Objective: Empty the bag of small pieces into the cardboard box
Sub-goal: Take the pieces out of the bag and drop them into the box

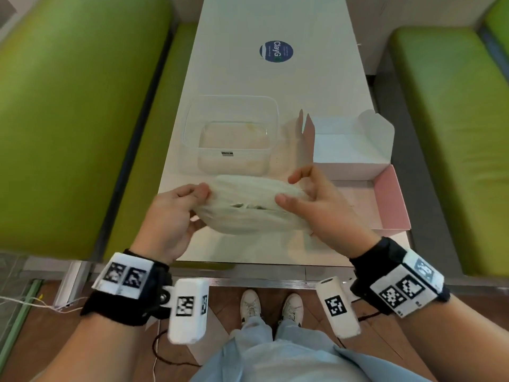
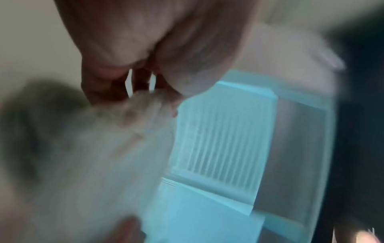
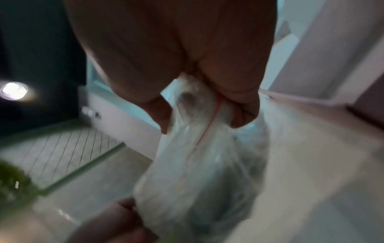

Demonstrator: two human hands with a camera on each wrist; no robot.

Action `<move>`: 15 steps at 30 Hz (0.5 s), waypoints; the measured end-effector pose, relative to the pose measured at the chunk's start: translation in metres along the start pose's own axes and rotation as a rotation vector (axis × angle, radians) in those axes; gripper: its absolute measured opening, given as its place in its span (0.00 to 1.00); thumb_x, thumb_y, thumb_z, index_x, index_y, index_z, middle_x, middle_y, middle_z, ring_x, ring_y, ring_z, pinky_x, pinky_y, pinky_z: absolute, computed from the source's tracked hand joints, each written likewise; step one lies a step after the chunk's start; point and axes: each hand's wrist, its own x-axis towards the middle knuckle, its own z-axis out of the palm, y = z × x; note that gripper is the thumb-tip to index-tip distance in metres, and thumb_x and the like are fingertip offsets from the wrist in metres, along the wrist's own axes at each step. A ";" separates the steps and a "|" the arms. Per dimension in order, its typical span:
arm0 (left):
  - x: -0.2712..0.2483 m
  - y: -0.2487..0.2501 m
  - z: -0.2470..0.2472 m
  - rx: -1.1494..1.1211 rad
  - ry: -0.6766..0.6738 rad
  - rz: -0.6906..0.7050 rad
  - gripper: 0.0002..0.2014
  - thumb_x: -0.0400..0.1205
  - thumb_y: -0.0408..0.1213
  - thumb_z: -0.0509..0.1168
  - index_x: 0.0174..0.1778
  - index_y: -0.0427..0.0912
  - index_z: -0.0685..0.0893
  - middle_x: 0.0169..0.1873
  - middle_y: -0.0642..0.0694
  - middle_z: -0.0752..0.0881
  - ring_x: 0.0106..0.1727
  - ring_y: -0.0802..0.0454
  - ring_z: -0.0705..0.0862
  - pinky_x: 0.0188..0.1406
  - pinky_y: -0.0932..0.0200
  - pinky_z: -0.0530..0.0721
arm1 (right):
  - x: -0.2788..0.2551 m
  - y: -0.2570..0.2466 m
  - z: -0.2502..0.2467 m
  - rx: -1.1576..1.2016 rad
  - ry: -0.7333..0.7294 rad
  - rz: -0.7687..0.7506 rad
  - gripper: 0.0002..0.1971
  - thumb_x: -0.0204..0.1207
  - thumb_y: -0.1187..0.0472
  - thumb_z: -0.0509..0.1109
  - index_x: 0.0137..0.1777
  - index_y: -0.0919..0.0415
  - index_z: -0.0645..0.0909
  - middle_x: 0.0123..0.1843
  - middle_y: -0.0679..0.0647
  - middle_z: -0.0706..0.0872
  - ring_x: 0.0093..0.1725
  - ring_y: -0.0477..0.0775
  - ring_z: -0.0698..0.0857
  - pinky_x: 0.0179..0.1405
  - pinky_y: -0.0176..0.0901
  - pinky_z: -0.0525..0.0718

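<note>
Left hand pinches the left end of the bag, fingers curled onto the film; right hand pinches the right end, thumb on the near side, index raised clear. The bag hangs stretched between them, just above the near edge of the bench, not resting flat. The right wrist view shows clear film with a red line running out of the pinch, likely a zip seal; whether it is open cannot be told through the blur. Contents read only as a pale mass; individual pieces not distinguishable. Cardboard box, white with a pink inner flap, stands open to the right of the bag, near the right hand. A clear plastic tub sits directly beyond the bag, closer to the bag's mouth than it should be. Judgement: step in hand is opening the mouth and carrying the bag right. Do it well by parting the seal fully first, keeping the mouth up while moving over the box, then tipping from the bottom corner low inside the walls. Risks: spill into the tub, or pieces bouncing out.
</note>
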 end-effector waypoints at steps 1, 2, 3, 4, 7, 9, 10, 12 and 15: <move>-0.001 0.003 0.003 -0.198 -0.041 -0.138 0.09 0.86 0.34 0.65 0.47 0.34 0.89 0.45 0.39 0.93 0.51 0.38 0.90 0.46 0.40 0.92 | 0.000 0.002 0.001 -0.165 0.024 -0.064 0.12 0.78 0.53 0.76 0.48 0.57 0.76 0.26 0.43 0.75 0.21 0.43 0.69 0.18 0.32 0.69; -0.003 0.007 0.005 -0.355 -0.082 -0.247 0.11 0.85 0.35 0.65 0.49 0.32 0.89 0.50 0.36 0.93 0.55 0.36 0.91 0.44 0.37 0.93 | 0.000 0.003 0.002 -0.243 0.036 -0.103 0.13 0.81 0.50 0.72 0.43 0.58 0.77 0.22 0.41 0.71 0.20 0.42 0.65 0.19 0.32 0.66; -0.005 0.010 0.006 -0.458 -0.117 -0.313 0.13 0.83 0.36 0.64 0.50 0.30 0.90 0.56 0.33 0.93 0.58 0.34 0.91 0.42 0.34 0.93 | 0.003 0.008 0.003 -0.287 0.056 -0.116 0.17 0.83 0.49 0.69 0.38 0.60 0.76 0.21 0.42 0.68 0.20 0.41 0.64 0.20 0.34 0.65; -0.005 0.012 0.006 -0.502 -0.142 -0.338 0.14 0.81 0.37 0.65 0.50 0.30 0.91 0.60 0.32 0.91 0.61 0.34 0.90 0.45 0.33 0.92 | 0.004 0.010 0.004 -0.322 0.089 -0.107 0.21 0.84 0.47 0.66 0.33 0.60 0.74 0.21 0.43 0.68 0.20 0.42 0.64 0.21 0.37 0.66; -0.011 0.012 0.006 -0.455 -0.290 -0.362 0.22 0.80 0.43 0.66 0.62 0.29 0.89 0.68 0.30 0.86 0.68 0.32 0.86 0.58 0.37 0.88 | 0.012 0.010 0.007 0.025 0.141 0.062 0.25 0.87 0.47 0.62 0.37 0.66 0.84 0.33 0.63 0.89 0.32 0.50 0.86 0.36 0.52 0.86; -0.012 0.007 0.002 -0.327 -0.421 -0.301 0.29 0.74 0.44 0.76 0.68 0.32 0.83 0.68 0.29 0.85 0.64 0.30 0.86 0.57 0.41 0.90 | 0.015 0.004 0.008 0.532 0.143 0.228 0.22 0.87 0.50 0.63 0.52 0.71 0.87 0.48 0.68 0.93 0.49 0.64 0.92 0.56 0.62 0.89; -0.009 0.003 -0.003 -0.230 -0.444 -0.226 0.34 0.68 0.42 0.82 0.68 0.38 0.79 0.66 0.27 0.83 0.61 0.29 0.86 0.52 0.43 0.90 | 0.017 0.001 0.007 0.687 0.145 0.286 0.22 0.87 0.51 0.63 0.55 0.73 0.85 0.51 0.69 0.91 0.54 0.66 0.91 0.59 0.64 0.88; -0.006 -0.005 -0.009 -0.085 -0.446 -0.024 0.32 0.68 0.30 0.83 0.62 0.49 0.74 0.62 0.23 0.81 0.56 0.28 0.86 0.45 0.45 0.91 | 0.020 -0.001 0.005 0.768 0.143 0.332 0.26 0.86 0.49 0.64 0.61 0.78 0.81 0.60 0.73 0.87 0.61 0.71 0.87 0.61 0.70 0.85; -0.005 -0.009 -0.009 0.351 -0.242 0.351 0.17 0.79 0.14 0.64 0.46 0.43 0.84 0.51 0.29 0.81 0.49 0.44 0.87 0.48 0.43 0.89 | 0.015 -0.002 0.000 0.799 0.004 0.298 0.31 0.81 0.46 0.70 0.70 0.74 0.78 0.67 0.74 0.84 0.64 0.73 0.86 0.70 0.72 0.78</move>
